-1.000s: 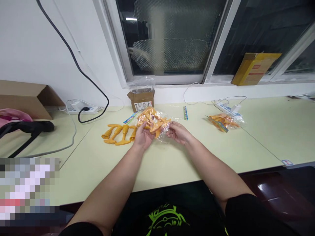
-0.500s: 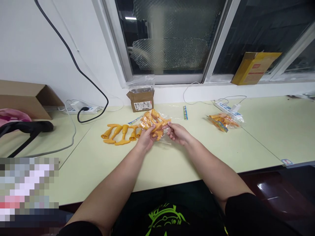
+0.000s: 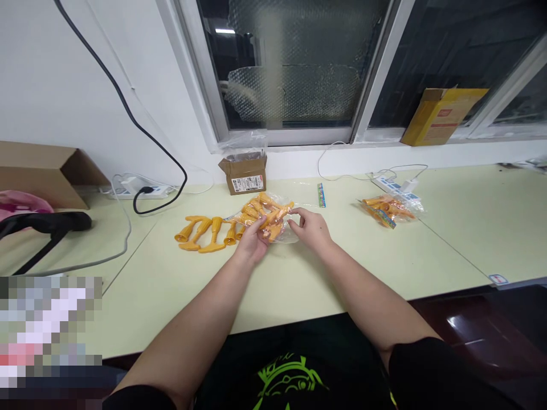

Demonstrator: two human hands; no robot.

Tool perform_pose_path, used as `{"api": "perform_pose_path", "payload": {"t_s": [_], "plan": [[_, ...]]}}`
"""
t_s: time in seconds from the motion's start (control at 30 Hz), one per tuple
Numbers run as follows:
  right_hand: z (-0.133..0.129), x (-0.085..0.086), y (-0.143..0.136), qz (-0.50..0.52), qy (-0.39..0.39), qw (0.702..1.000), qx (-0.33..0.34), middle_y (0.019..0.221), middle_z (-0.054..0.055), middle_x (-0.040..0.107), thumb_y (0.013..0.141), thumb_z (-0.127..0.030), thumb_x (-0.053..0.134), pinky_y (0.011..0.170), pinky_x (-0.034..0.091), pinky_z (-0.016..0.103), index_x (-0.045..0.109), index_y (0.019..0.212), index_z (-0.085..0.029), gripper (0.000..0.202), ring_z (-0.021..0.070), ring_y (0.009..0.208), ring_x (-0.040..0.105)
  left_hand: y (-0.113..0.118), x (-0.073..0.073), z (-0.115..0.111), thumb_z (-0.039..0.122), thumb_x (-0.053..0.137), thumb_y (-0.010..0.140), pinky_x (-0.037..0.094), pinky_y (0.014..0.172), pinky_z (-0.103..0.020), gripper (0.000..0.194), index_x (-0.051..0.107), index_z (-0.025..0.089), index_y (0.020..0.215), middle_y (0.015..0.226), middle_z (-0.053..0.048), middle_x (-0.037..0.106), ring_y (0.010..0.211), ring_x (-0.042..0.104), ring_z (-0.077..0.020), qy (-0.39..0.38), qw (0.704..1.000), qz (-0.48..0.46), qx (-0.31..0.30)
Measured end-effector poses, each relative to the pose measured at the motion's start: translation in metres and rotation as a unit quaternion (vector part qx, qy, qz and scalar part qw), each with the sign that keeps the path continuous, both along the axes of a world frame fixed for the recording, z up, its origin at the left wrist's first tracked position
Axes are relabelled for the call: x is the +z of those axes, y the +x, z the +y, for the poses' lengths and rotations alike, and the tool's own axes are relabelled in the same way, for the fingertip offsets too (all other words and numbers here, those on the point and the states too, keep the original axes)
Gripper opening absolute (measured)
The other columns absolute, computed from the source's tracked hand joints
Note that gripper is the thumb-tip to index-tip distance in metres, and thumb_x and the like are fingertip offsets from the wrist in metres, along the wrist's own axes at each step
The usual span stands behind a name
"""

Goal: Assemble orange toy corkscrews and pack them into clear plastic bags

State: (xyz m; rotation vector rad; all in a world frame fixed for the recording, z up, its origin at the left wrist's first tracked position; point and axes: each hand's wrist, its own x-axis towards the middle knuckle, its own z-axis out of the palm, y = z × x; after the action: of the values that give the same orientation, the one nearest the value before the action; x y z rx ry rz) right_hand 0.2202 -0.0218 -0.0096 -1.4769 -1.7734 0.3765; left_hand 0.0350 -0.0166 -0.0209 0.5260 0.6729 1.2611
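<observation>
The left hand clamps its fingers on a bag of orange toys; whether the right hand's fingers, at its edge, pinch it is unclear. Loose toys lie left of both.

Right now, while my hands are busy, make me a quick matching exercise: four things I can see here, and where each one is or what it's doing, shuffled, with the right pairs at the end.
Things:
1. Left hand
2. Yellow box
3. Black cable
4. Small brown box

Places and states:
A. Running down to the power strip on the left
B. Standing on the table, white label facing you
C. Gripping a clear bag
D. Tilted, in front of the window

Pairs: 1-C, 2-D, 3-A, 4-B
</observation>
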Motion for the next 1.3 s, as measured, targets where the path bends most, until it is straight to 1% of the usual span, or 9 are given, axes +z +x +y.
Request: {"api": "perform_pose_path", "payload": {"t_s": [0.07, 0.2, 0.3, 0.53, 0.73, 0.87, 1.03, 1.2, 1.3], "plan": [[0.002, -0.002, 0.003, -0.031, 0.032, 0.999, -0.019, 0.074, 0.002, 0.062, 0.088, -0.036, 0.064, 0.074, 0.047, 0.033, 0.076, 0.12, -0.026, 0.035, 0.0207, 0.074, 0.059, 0.0, 0.002, -0.001, 0.022, 0.069, 0.087, 0.06, 0.098, -0.047, 0.035, 0.068, 0.013, 0.121, 0.112, -0.013, 0.077, 0.107, 0.074, -0.0281, -0.015, 1.0, -0.002, -0.002], [0.008, -0.011, 0.009, -0.066, 0.114, 0.99, -0.05, 0.104, 0.012, 0.059, 0.084, -0.035, 0.072, 0.094, 0.049, 0.043, 0.079, 0.116, -0.023, 0.035, 0.0296, 0.103, 0.058, 0.0, 0.006, -0.004, 0.023, 0.067, 0.088, 0.06, 0.097, -0.046, 0.034, 0.068, 0.013, 0.121, 0.115, -0.014, 0.076, 0.109, 0.073, -0.0289, -0.021, 1.0, -0.001, -0.017], [0.011, -0.013, 0.01, -0.042, 0.129, 0.99, -0.048, 0.115, 0.014, 0.059, 0.084, -0.033, 0.072, 0.098, 0.049, 0.045, 0.077, 0.118, -0.022, 0.035, 0.0306, 0.11, 0.058, 0.001, 0.007, -0.005, 0.024, 0.064, 0.089, 0.06, 0.096, -0.047, 0.035, 0.068, 0.012, 0.122, 0.118, -0.015, 0.076, 0.109, 0.073, -0.0294, -0.013, 1.0, -0.007, -0.025], [0.012, -0.004, 0.013, 0.059, 0.067, 0.995, -0.036, 0.094, 0.005, 0.07, 0.085, -0.032, 0.065, 0.078, 0.051, 0.037, 0.062, 0.092, -0.023, 0.012, 0.0221, 0.083, 0.065, 0.001, 0.004, -0.005, 0.026, 0.066, 0.087, 0.061, 0.094, -0.051, 0.033, 0.069, 0.016, 0.118, 0.118, -0.013, 0.076, 0.102, 0.074, -0.03, -0.015, 0.999, -0.007, -0.028], [0.012, 0.002, 0.02, 0.102, 0.11, 0.989, 0.003, 0.096, 0.006, 0.069, 0.089, -0.037, 0.061, 0.071, 0.052, 0.033, 0.06, 0.089, -0.024, 0.014, 0.0191, 0.08, 0.063, 0.002, 0.006, -0.007, 0.028, 0.066, 0.087, 0.064, 0.085, -0.047, 0.031, 0.069, 0.014, 0.115, 0.114, -0.014, 0.076, 0.095, 0.075, -0.0291, -0.043, 0.998, 0.011, -0.054], [0.014, 0.0, 0.018, 0.192, 0.103, 0.976, -0.021, 0.079, 0.003, 0.066, 0.089, -0.047, 0.063, 0.06, 0.053, 0.031, 0.059, 0.079, -0.022, 0.027, 0.0178, 0.069, 0.062, 0.001, 0.008, -0.007, 0.028, 0.066, 0.087, 0.064, 0.085, -0.047, 0.034, 0.067, 0.013, 0.118, 0.111, -0.014, 0.076, 0.095, 0.075, -0.0282, -0.048, 0.998, 0.013, -0.048], [0.015, -0.002, 0.015, 0.287, 0.112, 0.951, -0.032, 0.071, 0.0, 0.063, 0.087, -0.055, 0.066, 0.055, 0.057, 0.033, 0.058, 0.079, -0.023, 0.034, 0.0175, 0.063, 0.064, 0.001, 0.009, -0.007, 0.028, 0.065, 0.089, 0.064, 0.085, -0.044, 0.033, 0.066, 0.015, 0.119, 0.107, -0.012, 0.077, 0.095, 0.075, -0.0274, -0.046, 0.998, 0.001, -0.034], [0.007, 0.008, 0.014, 0.356, 0.118, 0.926, 0.034, 0.085, 0.002, 0.066, 0.089, -0.051, 0.068, 0.053, 0.057, 0.03, 0.055, 0.081, -0.021, 0.033, 0.0129, 0.058, 0.064, 0.003, 0.013, -0.011, 0.03, 0.064, 0.09, 0.063, 0.088, -0.04, 0.038, 0.064, 0.014, 0.125, 0.122, -0.016, 0.073, 0.104, 0.074, -0.028, -0.025, 0.998, -0.008, -0.053], [0.003, 0.016, 0.014, 0.398, 0.113, 0.907, 0.077, 0.096, 0.002, 0.064, 0.086, -0.048, 0.072, 0.051, 0.056, 0.03, 0.053, 0.079, -0.021, 0.034, 0.0085, 0.054, 0.059, 0.002, 0.018, -0.012, 0.037, 0.061, 0.092, 0.064, 0.085, -0.037, 0.047, 0.062, 0.008, 0.129, 0.131, -0.021, 0.068, 0.11, 0.072, -0.0313, -0.029, 0.994, -0.009, -0.109]]}}
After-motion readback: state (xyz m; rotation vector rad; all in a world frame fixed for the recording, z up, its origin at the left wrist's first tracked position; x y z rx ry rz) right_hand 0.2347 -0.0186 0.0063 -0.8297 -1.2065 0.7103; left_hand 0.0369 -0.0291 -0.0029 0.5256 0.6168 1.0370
